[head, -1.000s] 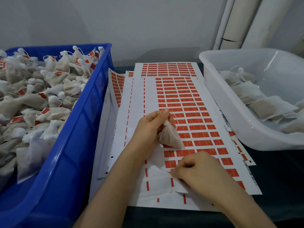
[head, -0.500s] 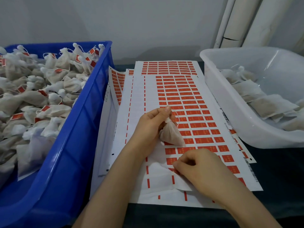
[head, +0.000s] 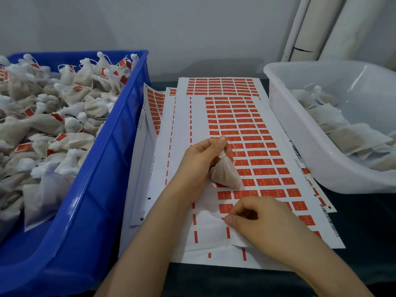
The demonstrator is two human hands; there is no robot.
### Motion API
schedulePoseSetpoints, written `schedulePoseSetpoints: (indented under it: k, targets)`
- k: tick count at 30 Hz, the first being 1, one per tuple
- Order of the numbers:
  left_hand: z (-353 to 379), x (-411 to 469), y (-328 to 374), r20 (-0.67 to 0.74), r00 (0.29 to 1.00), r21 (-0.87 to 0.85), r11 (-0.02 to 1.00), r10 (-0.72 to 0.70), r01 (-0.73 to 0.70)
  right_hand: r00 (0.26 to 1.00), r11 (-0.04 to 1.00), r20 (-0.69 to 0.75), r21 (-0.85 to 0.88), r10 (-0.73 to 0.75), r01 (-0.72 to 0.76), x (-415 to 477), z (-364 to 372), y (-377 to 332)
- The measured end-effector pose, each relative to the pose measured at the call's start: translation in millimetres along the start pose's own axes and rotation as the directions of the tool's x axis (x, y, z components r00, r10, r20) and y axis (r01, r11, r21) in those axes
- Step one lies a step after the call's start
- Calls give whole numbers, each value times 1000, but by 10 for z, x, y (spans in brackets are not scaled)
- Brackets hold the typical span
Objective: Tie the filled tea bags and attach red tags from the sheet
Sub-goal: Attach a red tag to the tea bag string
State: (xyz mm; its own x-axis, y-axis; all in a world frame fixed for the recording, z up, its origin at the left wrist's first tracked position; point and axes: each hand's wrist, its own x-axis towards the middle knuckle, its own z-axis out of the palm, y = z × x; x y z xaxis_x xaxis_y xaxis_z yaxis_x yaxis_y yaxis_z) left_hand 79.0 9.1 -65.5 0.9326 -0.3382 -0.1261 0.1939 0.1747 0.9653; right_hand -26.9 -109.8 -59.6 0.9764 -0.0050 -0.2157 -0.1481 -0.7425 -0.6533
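The left hand (head: 199, 161) sits near the middle of the view, its thumb and fingertips pinching the tied neck of a filled tea bag (head: 225, 173); the bag hangs tilted, its lower corner touching the sticker sheet (head: 267, 146). A thin loop of string curves out at 2 o'clock from the knot. At 5 o'clock from that bag, the right hand (head: 263, 221) rests on the sheet with its fingers curled, fingertips nipped together at a red tag (head: 225, 209) on the sheet's near rows; whether the tag is lifted cannot be told. A peeled flap of white backing curls up at 9 o'clock from this hand.

More sheets lie fanned beneath, spread over the dark worktop (head: 364, 232). At 9 o'clock a blue crate (head: 96, 189), heaped with tied, tagged bags, crowds the sheets' left edge. At 3 o'clock a clear tub (head: 300, 146) holding flat untied bags overlaps the sheets' right edge. White pipes (head: 310, 28) rise at 1 o'clock against the wall.
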Motion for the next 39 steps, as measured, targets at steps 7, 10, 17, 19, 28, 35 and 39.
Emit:
schedulePoseSetpoints:
  k: [7, 10, 17, 19, 28, 35, 39]
  targets:
    - [7, 5, -1, -6, 1000, 10, 1000, 0, 0, 999, 1000, -29, -22, 17, -18, 19, 1, 1]
    - [8, 2, 2, -3, 1000, 11, 1000, -2, 2, 999, 999, -38, -31, 27, -28, 18, 5, -1]
    - [14, -7, 7, -3, 1000, 6, 1000, -5, 5, 998, 998, -35, -51, 44, -46, -10, 19, -16]
    - [13, -8, 8, -3, 1000, 9, 1000, -4, 4, 997, 997, -58, -52, 60, -63, -16, 26, -15]
    - [17, -9, 31, -8, 1000, -7, 1000, -26, 26, 951, 985, -258, 45, 171, -165, -27, -22, 122]
    - [15, -24, 48, -11, 999, -31, 999, -37, 37, 921, 935, -296, 320, 252, -153, -43, -292, 249]
    - [4, -28, 65, -18, 1000, -36, 999, -15, 14, 927, 918, -335, 395, 168, -24, -26, -524, 189]
